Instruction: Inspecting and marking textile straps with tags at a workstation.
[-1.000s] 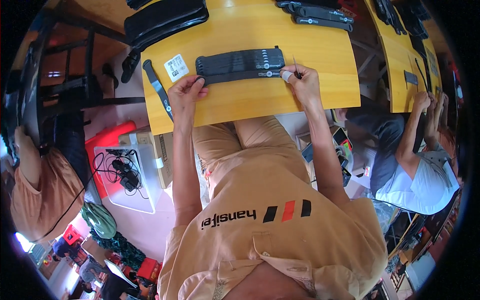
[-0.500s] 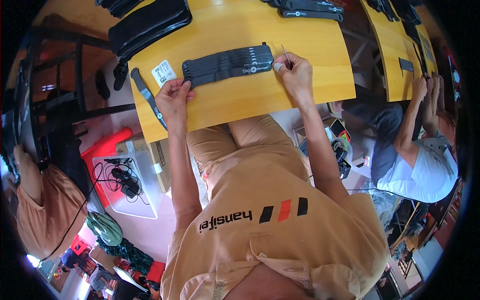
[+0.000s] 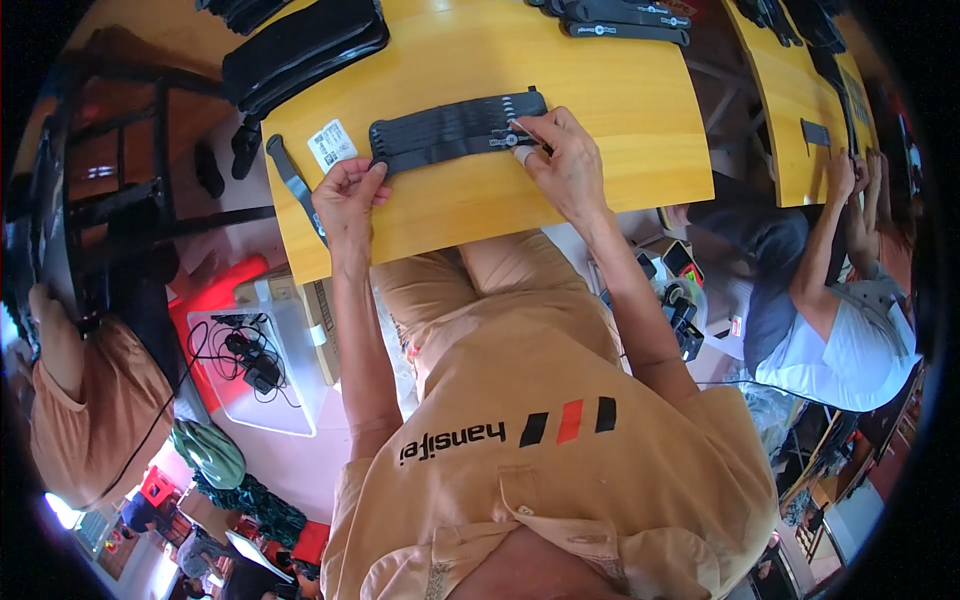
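Observation:
A row of overlapping black straps (image 3: 440,135) with white print near their right ends lies on the yellow table. My left hand (image 3: 347,195) is closed at the row's lower left corner, thumb and fingers pinching the nearest strap's end. Over the right end, my right hand (image 3: 567,165) is closed in a pinch, its thumb wrapped in white. A thin metal tool sits in these fingers, mostly hidden now; its tip rests near the straps' print. Left of the row are a white printed label (image 3: 332,144) and a single loose black strap (image 3: 296,187).
A thick stack of black straps (image 3: 305,55) lies at the table's far left, with more bundled straps (image 3: 625,22) at the far right. Below left stands a clear plastic bin (image 3: 300,415) holding cables. People (image 3: 845,330) work at a second table (image 3: 790,125) on the right.
My right hand has moved left from beside the row onto its right end, bringing the thin metal tool over the straps. My left hand stays at the lower left corner.

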### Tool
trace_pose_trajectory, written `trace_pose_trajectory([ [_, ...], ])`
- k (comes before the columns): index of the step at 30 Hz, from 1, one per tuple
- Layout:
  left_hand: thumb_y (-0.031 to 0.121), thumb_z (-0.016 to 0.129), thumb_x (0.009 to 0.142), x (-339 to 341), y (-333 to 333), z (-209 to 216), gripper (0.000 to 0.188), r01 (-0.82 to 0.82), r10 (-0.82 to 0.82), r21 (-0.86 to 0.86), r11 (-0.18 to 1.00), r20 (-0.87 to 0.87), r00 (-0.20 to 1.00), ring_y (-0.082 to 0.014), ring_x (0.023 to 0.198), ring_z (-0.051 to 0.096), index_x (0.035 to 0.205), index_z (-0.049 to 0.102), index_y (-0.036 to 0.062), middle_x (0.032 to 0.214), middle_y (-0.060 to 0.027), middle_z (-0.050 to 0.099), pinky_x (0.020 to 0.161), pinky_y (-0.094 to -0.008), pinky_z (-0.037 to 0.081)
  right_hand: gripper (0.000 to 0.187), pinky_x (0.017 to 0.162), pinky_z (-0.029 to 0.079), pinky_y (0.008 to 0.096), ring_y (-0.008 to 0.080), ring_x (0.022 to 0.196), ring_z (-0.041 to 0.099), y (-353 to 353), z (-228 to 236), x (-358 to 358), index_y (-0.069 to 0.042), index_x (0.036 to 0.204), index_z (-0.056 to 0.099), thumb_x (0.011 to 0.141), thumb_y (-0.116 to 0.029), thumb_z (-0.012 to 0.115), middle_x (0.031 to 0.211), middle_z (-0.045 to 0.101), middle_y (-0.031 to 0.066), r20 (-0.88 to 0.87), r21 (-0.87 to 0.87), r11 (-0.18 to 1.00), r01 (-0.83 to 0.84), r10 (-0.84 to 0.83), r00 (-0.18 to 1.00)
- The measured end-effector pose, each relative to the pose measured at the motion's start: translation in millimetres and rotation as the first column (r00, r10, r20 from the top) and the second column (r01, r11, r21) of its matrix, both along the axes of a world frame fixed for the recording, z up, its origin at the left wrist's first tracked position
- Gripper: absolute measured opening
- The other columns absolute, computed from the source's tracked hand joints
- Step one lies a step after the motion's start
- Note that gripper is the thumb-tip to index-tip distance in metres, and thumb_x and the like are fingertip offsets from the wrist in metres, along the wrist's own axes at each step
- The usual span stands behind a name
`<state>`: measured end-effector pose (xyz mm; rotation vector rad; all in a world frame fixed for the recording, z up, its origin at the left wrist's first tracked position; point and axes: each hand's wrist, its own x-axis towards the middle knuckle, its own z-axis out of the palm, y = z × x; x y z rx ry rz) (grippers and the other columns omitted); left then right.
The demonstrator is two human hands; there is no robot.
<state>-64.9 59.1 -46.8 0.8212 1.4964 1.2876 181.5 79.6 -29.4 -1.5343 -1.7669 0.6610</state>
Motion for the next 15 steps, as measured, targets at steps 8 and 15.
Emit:
trace_pose_trajectory([
  [8, 0.0, 0.064, 0.074, 32, -14, 58, 0.008, 0.184, -0.183, 0.031, 0.983, -0.032, 0.983, -0.0052, 0.054, 0.052, 0.08, 0.058, 0.0009, 0.067, -0.0006, 0.057, 0.049, -0.0175, 0.044, 0.032, 0.062, 0.045, 0.0333, 0.0238, 0.071, 0.055, -9, 17, -6, -0.008, 0.098, 0.061, 0.067, -0.003, 0.065, 0.085, 0.052, 0.0076, -0.076, -0.047, 0.992, -0.12, 0.116, 0.99],
  [15, 0.002, 0.064, 0.075, 48, -14, 65, 0.009, 0.302, -0.3, 0.024, 0.953, -0.066, 0.952, -0.0034, 0.058, 0.052, 0.079, 0.057, -0.0001, 0.066, 0.0007, 0.055, 0.051, -0.0165, 0.045, 0.043, 0.066, 0.045, 0.0319, 0.0229, 0.076, 0.054, 3, 22, -10, -0.013, 0.106, 0.059, 0.065, -0.003, 0.063, 0.09, 0.05, 0.0074, -0.063, -0.078, 0.957, -0.281, 0.276, 0.959],
])
